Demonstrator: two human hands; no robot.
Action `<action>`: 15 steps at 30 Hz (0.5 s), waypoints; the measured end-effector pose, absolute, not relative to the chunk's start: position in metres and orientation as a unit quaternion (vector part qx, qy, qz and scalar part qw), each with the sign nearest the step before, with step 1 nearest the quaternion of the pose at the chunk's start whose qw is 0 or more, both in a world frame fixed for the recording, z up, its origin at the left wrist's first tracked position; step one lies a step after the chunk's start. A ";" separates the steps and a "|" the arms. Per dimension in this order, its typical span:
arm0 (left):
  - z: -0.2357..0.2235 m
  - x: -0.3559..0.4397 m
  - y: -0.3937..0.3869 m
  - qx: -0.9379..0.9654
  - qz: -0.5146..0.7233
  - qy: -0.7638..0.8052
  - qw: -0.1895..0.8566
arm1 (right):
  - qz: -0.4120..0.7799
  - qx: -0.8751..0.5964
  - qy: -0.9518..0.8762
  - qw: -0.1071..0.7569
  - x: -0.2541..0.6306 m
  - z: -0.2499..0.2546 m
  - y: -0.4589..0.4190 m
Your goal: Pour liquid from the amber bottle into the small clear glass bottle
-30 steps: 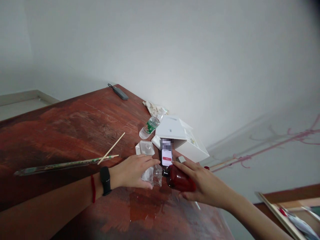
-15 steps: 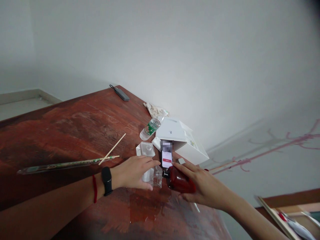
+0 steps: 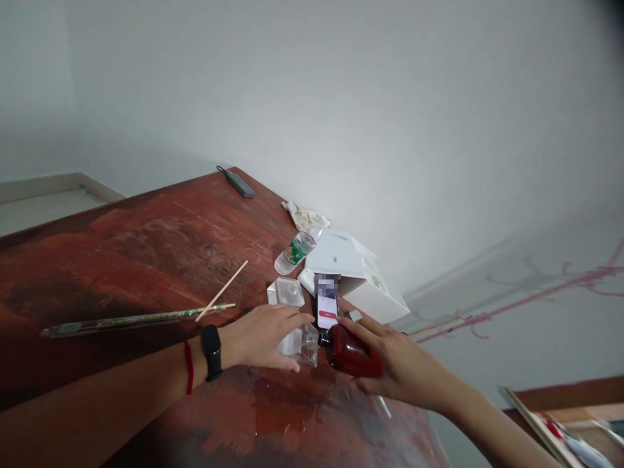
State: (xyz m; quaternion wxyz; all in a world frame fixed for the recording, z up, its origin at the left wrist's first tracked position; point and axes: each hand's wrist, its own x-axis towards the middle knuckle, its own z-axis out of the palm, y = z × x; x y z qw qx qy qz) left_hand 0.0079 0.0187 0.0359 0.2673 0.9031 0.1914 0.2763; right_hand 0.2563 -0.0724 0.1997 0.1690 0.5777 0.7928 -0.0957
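My right hand [image 3: 400, 357] is wrapped round a dark red bottle [image 3: 353, 352], tipped on its side with its black neck pointing left. The neck is at the edge of a clear plastic container [image 3: 309, 346]; no stream of liquid can be made out. My left hand [image 3: 263, 335] curls over that container, fingers on the far side and thumb on the near side, and hides part of it. Just beyond my left fingers is a clear box-shaped piece [image 3: 286, 292]. A phone [image 3: 326, 311] with a lit screen stands beyond the bottle neck.
A water bottle [image 3: 295, 252] with a green label and a white box [image 3: 334, 253] are farther back. Chopsticks [image 3: 221, 290] and a long wrapped packet [image 3: 131, 322] lie left. A grey device [image 3: 237, 182] is near the far corner. A wet patch [image 3: 277, 409] marks the table.
Both hands keep their places on the container and the red bottle. The whole view has shifted very slightly; nothing else visibly differs.
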 end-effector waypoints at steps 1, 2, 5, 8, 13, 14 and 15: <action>0.036 0.008 0.019 0.903 0.276 0.191 0.267 | -0.097 0.578 0.792 0.172 0.256 0.200 -0.072; 0.036 0.008 0.019 0.904 0.276 0.190 0.267 | -0.098 0.579 0.790 0.175 0.255 0.200 -0.072; 0.036 0.008 0.019 0.904 0.277 0.190 0.266 | -0.103 0.581 0.787 0.180 0.254 0.201 -0.072; 0.035 0.008 0.019 0.904 0.277 0.191 0.264 | -0.106 0.579 0.788 0.182 0.254 0.202 -0.071; 0.034 0.008 0.019 0.904 0.280 0.192 0.259 | -0.100 0.582 0.785 0.187 0.256 0.201 -0.071; 0.034 0.009 0.019 0.904 0.281 0.192 0.259 | -0.097 0.586 0.782 0.189 0.257 0.200 -0.071; 0.033 0.009 0.019 0.904 0.281 0.193 0.258 | -0.094 0.589 0.779 0.191 0.257 0.200 -0.071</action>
